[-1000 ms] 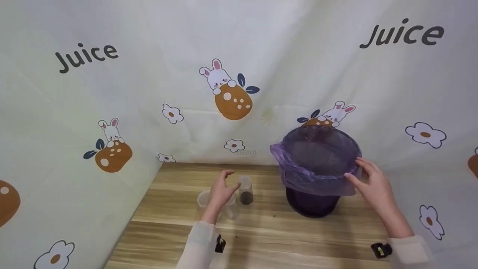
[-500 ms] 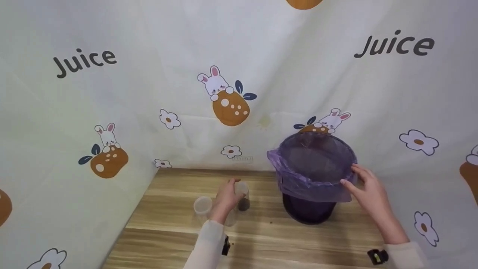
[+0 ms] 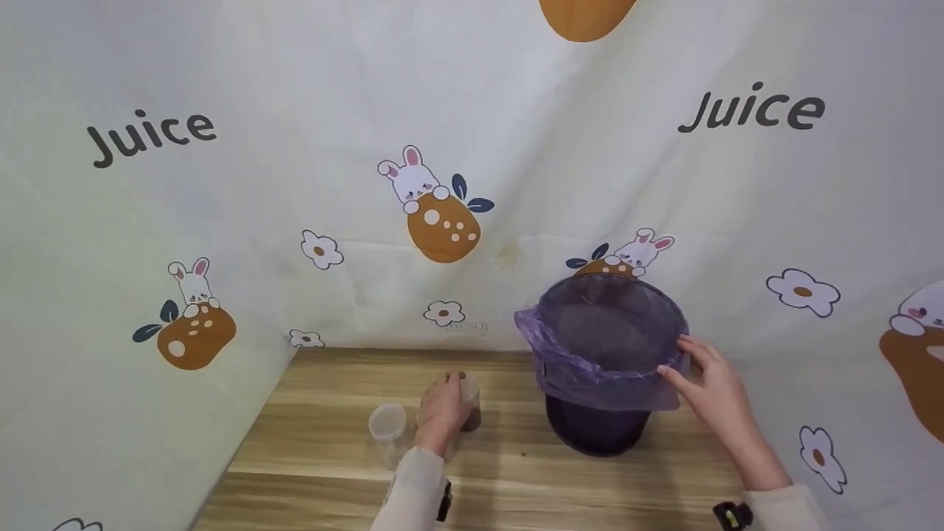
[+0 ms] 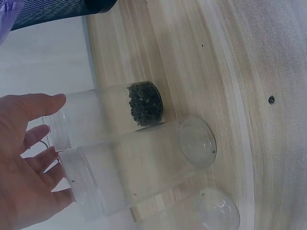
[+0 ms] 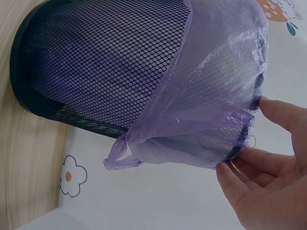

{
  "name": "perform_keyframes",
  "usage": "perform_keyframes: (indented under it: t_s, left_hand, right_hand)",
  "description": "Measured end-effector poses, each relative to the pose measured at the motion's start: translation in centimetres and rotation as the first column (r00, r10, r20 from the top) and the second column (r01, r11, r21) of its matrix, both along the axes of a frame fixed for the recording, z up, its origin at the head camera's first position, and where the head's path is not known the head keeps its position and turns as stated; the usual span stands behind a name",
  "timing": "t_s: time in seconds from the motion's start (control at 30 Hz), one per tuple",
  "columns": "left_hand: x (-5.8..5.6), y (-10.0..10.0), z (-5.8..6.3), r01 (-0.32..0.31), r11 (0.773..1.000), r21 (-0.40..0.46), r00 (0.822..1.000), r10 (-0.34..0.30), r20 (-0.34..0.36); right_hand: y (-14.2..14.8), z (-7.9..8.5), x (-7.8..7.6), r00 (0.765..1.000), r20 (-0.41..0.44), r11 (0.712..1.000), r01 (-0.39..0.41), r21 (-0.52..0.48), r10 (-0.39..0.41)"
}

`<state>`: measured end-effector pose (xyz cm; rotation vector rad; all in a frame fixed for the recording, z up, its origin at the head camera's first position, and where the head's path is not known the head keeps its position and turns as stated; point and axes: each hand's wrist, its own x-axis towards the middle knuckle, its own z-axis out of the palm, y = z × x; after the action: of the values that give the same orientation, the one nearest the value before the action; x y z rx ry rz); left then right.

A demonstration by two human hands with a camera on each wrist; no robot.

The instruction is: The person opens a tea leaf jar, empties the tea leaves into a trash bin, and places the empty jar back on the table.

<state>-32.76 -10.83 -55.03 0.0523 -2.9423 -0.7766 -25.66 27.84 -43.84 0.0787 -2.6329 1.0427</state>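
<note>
My left hand holds the lidded top of a clear cylindrical jar standing on the table. Dark green, crumbly dried bits cover that jar's bottom, and the left wrist view shows my thumb on its lid with fingers behind. Right beside it stands a second clear jar, nearly bare inside, close to my fingers. My right hand pinches the rim of a dark mesh wastebasket between thumb and fingers. Over that rim a purple plastic bag is folded, its knotted corner hanging down.
A third clear jar stands at the left, with a frosted lid. Small dark specks lie on the wood-grain table. A printed curtain closes off the back and sides.
My left hand has come from above and left of the jar with dark bits onto its lid, its fingers closing there. The right hand stays at the wastebasket's rim. The head view has tilted slightly.
</note>
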Motion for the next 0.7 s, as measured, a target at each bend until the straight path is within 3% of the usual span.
perform_keyframes:
  t_s: [0.27,0.5,0.7]
  left_hand:
    - [-0.20,0.20,-0.45,-0.020,1.000,-0.021,0.999,0.021,0.037]
    - [0.04,0.74,-0.76,-0.032,0.999,-0.017,0.999,0.032,0.001]
    - [0.14,0.86,-0.63,0.010,1.000,-0.004,0.999,-0.010,-0.039]
  right_hand:
    - [-0.26,-0.07,-0.16,1.000,0.009,1.000,-0.006,0.008,0.006]
    - [-0.12,-0.04,0.02,0.999,0.033,1.000,-0.010,0.018,0.010]
    - [0.14,0.25,0.05,1.000,0.023,0.999,-0.001,0.037,0.000]
